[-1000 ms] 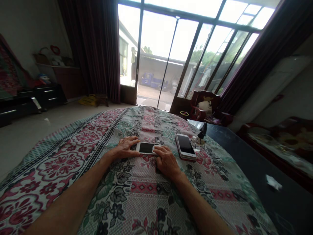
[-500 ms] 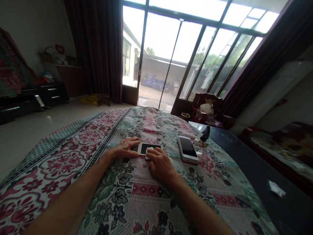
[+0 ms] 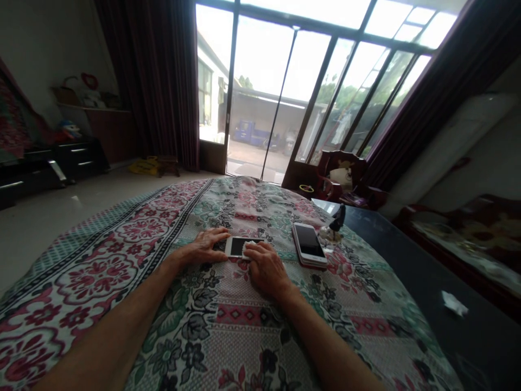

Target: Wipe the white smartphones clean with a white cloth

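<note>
A white smartphone (image 3: pixel 236 247) with a dark screen lies flat and sideways on the patterned tablecloth (image 3: pixel 240 315). My left hand (image 3: pixel 202 246) grips its left end, thumb on the near edge and fingers on the far edge. Bunched under the fingertips of my right hand (image 3: pixel 269 267) is a white crumpled tissue (image 3: pixel 248 247), pressed on the screen. The right hand covers the phone's right end. To the right, another white phone (image 3: pixel 310 242) lies screen up, apparently stacked on something with a reddish edge.
Just beyond the stacked phone stands a clear object with a dark upright top (image 3: pixel 337 218). A crumpled white tissue (image 3: pixel 455 303) lies on the dark tabletop (image 3: pixel 423 288) at right. Farther off are a wooden chair (image 3: pixel 342 174), a yellow bag (image 3: pixel 143 165) and glass doors.
The tissue under my right fingers has slid slightly rightward along the screen. My left hand keeps its grip on the phone. The whole view has shifted a little.
</note>
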### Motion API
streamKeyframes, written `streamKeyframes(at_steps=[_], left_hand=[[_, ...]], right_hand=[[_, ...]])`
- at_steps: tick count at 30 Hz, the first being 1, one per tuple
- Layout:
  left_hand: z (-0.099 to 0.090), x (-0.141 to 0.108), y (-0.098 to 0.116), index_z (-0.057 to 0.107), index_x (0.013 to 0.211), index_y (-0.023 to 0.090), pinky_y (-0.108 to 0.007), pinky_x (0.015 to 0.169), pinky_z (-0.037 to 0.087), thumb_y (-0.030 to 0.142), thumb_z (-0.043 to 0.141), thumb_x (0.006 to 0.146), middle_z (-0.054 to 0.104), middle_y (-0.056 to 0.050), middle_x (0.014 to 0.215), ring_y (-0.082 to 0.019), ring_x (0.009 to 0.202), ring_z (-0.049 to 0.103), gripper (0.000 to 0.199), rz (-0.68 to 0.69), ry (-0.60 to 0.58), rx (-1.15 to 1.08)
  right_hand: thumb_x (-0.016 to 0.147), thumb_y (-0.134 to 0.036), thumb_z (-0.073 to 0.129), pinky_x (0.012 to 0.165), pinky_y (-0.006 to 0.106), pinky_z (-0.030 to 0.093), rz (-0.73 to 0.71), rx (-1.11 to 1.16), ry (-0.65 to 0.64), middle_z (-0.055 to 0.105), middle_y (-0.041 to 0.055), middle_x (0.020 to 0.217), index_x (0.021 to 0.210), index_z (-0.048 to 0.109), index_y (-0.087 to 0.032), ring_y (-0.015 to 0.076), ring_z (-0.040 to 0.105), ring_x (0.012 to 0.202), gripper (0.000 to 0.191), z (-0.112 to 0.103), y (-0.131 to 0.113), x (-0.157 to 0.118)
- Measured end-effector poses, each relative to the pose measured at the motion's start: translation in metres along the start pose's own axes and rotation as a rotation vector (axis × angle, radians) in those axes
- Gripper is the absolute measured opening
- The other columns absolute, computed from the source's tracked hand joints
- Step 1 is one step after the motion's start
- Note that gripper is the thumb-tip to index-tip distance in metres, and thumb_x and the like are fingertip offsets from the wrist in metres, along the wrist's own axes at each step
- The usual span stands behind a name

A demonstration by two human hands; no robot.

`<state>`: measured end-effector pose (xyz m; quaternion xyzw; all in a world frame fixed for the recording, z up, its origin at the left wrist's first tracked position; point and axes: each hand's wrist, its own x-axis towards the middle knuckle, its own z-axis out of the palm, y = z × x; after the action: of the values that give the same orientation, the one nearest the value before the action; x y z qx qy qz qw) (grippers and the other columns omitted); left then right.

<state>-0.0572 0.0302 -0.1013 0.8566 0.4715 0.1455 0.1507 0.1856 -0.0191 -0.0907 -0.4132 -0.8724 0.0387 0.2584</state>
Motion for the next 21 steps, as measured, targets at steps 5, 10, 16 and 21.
streamKeyframes(at_steps=[5, 10, 16, 21], left_hand=[[0.0, 0.0, 0.003, 0.05, 0.135, 0.026, -0.042, 0.112, 0.025, 0.054, 0.061, 0.08, 0.037, -0.007, 0.151, -0.032, 0.137, 0.033, 0.064, -0.028, -0.02, 0.036], [0.004, 0.001, 0.001, 0.05, 0.135, 0.026, -0.043, 0.112, 0.024, 0.056, 0.062, 0.079, 0.035, -0.007, 0.152, -0.031, 0.138, 0.031, 0.065, -0.045, -0.016, 0.051], [0.011, 0.002, -0.008, 0.05, 0.134, 0.03, -0.044, 0.113, 0.022, 0.058, 0.063, 0.078, 0.036, -0.005, 0.151, -0.031, 0.138, 0.03, 0.064, -0.023, 0.014, 0.033], [0.013, 0.004, -0.015, 0.05, 0.134, 0.025, -0.042, 0.113, 0.022, 0.057, 0.064, 0.078, 0.036, -0.008, 0.15, -0.031, 0.138, 0.031, 0.066, -0.01, 0.019, 0.035]], right_hand=[[0.083, -0.007, 0.046, 0.107, 0.036, 0.034, 0.203, -0.147, 0.039, 0.063, 0.0054, 0.124, 0.107, 0.068, -0.019, 0.0213, 0.051, 0.117, 0.035, -0.009, 0.011, -0.009], [0.085, -0.011, 0.047, 0.103, 0.038, 0.035, 0.189, -0.223, -0.008, 0.063, 0.0059, 0.124, 0.105, 0.068, -0.019, 0.0235, 0.05, 0.114, 0.03, -0.005, 0.002, 0.001], [0.084, -0.016, 0.051, 0.101, 0.039, 0.035, 0.043, -0.137, -0.064, 0.062, 0.0061, 0.122, 0.104, 0.066, -0.02, 0.0239, 0.048, 0.112, 0.026, 0.012, -0.025, 0.014], [0.084, -0.014, 0.048, 0.1, 0.038, 0.035, 0.066, -0.078, -0.026, 0.064, 0.0036, 0.12, 0.101, 0.069, -0.022, 0.022, 0.048, 0.11, 0.028, 0.016, -0.023, 0.015]])
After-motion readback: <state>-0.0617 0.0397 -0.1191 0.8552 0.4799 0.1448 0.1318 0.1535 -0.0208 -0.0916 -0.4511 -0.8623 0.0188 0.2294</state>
